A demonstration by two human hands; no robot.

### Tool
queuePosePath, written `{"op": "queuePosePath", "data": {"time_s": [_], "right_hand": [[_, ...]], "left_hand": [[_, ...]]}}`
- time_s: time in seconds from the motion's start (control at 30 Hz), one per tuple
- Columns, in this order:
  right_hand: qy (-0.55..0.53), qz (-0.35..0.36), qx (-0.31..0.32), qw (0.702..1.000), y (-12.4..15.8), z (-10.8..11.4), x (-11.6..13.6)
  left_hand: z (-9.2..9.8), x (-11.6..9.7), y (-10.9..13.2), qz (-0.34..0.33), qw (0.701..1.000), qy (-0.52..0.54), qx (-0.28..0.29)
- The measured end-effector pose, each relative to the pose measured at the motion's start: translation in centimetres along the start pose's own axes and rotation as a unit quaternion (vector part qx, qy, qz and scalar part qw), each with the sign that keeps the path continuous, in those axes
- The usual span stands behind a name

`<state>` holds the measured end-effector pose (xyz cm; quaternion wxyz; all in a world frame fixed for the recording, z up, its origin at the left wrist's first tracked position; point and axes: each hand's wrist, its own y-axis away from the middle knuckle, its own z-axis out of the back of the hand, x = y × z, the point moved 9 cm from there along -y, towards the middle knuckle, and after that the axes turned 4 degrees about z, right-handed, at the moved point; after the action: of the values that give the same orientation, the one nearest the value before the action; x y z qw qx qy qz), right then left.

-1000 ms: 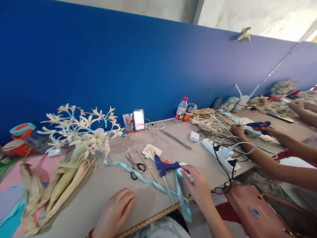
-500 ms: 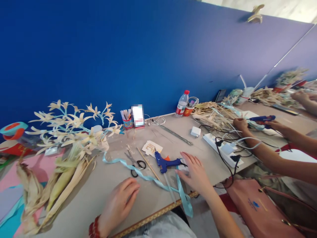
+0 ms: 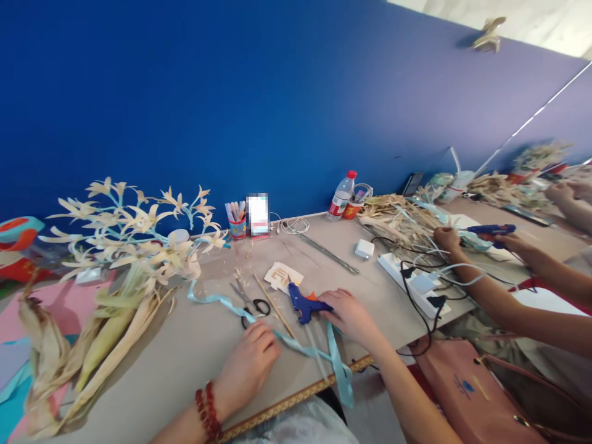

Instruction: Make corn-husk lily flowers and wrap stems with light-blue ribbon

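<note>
A blue hot glue gun (image 3: 303,304) with an orange trigger lies on its side, a clear glue stick beneath it. My right hand (image 3: 349,316) closes its fingers round the end of the handle. My left hand (image 3: 250,357), with a red bead bracelet at the wrist, is low over the table, its fingers loosely bent and nothing visible in them. Its fingertips are at the light blue ribbon (image 3: 298,347); contact is unclear. Black-handled scissors (image 3: 256,306) and a thin wooden stick (image 3: 272,303) lie just beyond. A printed white card (image 3: 283,275) sits by the gun's nozzle.
Corn-husk flowers (image 3: 148,231) and husks (image 3: 99,345) fill the left side. A phone (image 3: 258,214), pen cup (image 3: 238,228) and bottle (image 3: 342,196) stand at the wall. Rightward are a power strip (image 3: 407,285), cables and a co-worker's hands (image 3: 448,240) with another glue gun (image 3: 490,230).
My right hand has moved left onto the glue gun's handle and closed there. My left hand has shifted right and slightly up toward the ribbon. The view has swung slightly.
</note>
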<state>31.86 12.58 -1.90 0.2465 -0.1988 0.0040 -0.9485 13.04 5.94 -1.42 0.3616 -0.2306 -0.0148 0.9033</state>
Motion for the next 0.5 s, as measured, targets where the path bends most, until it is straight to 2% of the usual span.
{"op": "queuePosePath", "data": {"time_s": [0.1, 0.2, 0.27, 0.33, 0.4, 0.43, 0.5], "right_hand": [[-0.053, 0.009, -0.006, 0.999, 0.0, 0.2, -0.3], [-0.074, 0.015, -0.009, 0.997, -0.1, 0.3, -0.4], [-0.073, 0.015, -0.025, 0.997, 0.0, 0.5, -0.6], [-0.074, 0.017, -0.044, 0.996, 0.1, 0.9, -0.7], [-0.076, 0.026, -0.059, 0.995, 0.3, 1.3, -0.6], [-0.075, 0.034, -0.064, 0.995, 0.4, 1.4, -0.5], [-0.071, 0.049, -0.069, 0.994, 0.4, 1.5, -0.1]], "left_hand": [[0.7, 0.6, 0.1, 0.027, 0.999, 0.023, -0.031], [0.7, 0.3, -0.3, 0.020, 0.998, 0.050, -0.027], [0.6, 0.6, -0.7, 0.037, 0.992, 0.115, -0.027], [0.8, 2.2, -1.4, 0.094, 0.972, 0.209, -0.054], [1.1, 5.3, -2.1, 0.185, 0.921, 0.326, -0.104], [1.1, 7.2, -2.5, 0.235, 0.882, 0.386, -0.131], [0.9, 11.0, -3.2, 0.331, 0.783, 0.497, -0.178]]}}
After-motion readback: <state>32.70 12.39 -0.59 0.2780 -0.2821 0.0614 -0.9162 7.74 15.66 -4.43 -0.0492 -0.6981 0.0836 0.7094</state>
